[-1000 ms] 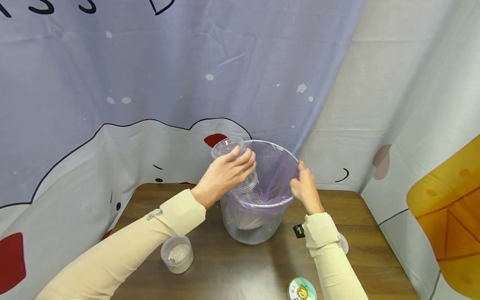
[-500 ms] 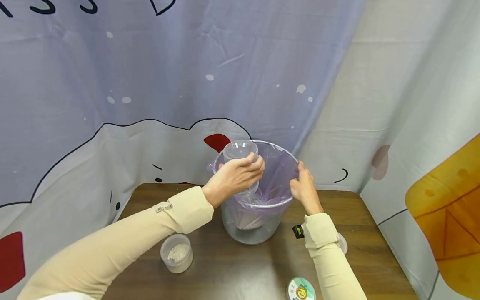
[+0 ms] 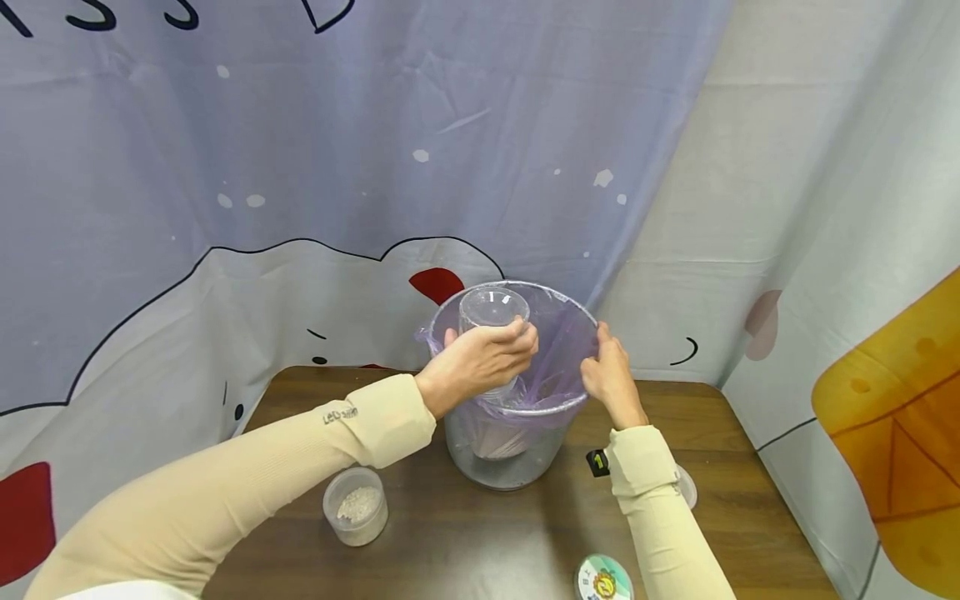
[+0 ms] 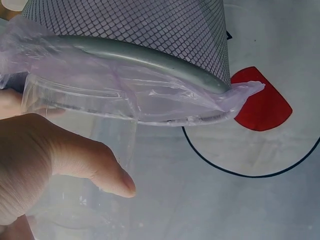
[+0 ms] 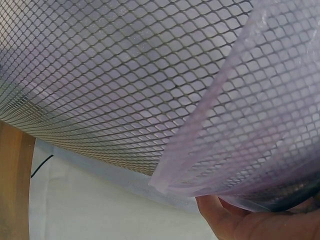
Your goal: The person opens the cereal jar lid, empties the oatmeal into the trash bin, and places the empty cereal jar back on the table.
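Lower part of the clear plastic cup (image 3: 491,321) hidden behind the left hand (image 3: 480,362) and sunk past the rim of the mesh wastebasket (image 3: 510,454) in the head view. Fingertips of the right hand (image 3: 611,379) lost behind the purple bag liner (image 3: 558,342) at the rim. Round lid (image 3: 603,579) cut off by the bottom edge, its print too small to read. Another pale disc (image 3: 686,487) mostly covered by the right sleeve. In the right wrist view, only a sliver of palm (image 5: 240,222) showed at the bottom edge. Contents at the basket's bottom blurred through mesh and liner.
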{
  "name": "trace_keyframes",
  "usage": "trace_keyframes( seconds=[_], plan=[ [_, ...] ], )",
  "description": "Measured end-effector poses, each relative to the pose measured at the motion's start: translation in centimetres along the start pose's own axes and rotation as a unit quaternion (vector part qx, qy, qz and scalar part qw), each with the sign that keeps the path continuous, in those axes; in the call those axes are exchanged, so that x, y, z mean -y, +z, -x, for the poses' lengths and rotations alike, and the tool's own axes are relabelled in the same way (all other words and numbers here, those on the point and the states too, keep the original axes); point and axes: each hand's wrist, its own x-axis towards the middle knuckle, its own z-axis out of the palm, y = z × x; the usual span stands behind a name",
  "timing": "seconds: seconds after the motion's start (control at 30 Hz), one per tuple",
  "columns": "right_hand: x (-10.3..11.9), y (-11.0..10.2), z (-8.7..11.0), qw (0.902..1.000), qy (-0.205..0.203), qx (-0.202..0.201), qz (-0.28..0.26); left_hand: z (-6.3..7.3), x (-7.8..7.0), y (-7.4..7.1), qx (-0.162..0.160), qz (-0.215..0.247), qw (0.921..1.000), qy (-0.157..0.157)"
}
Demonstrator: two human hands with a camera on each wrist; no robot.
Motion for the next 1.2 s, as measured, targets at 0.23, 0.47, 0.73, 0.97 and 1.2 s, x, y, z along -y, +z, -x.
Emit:
trace_keyframes(
  seconds=[0.23, 0.47, 0.73, 0.97, 1.2],
  plan=[
    [0.0, 0.1, 0.0, 1.0, -0.002, -0.001, -0.003, 0.1, 0.0, -0.1, 0.0, 0.004, 1.0, 0.0],
    [0.0, 0.0, 0.0, 1.0, 0.004, 0.004, -0.004, 0.4, -0.1, -0.1, 0.007, 0.008, 0.9999, -0.001],
    [0.0, 0.1, 0.0, 1.0, -0.003, -0.004, 0.002, 0.8, 0.3, -0.1, 0.007, 0.035, 0.9991, -0.025],
    [-0.1, 0.0, 0.1, 0.9999, -0.006, -0.009, 0.005, 0.6, 0.7, -0.3, -0.023, 0.098, 0.992, -0.076],
    [-0.1, 0.0, 0.0, 0.9999, -0.006, -0.007, 0.007, 0.3, 1.4, -0.8, -0.047, 0.175, 0.9706, -0.158]
  ],
)
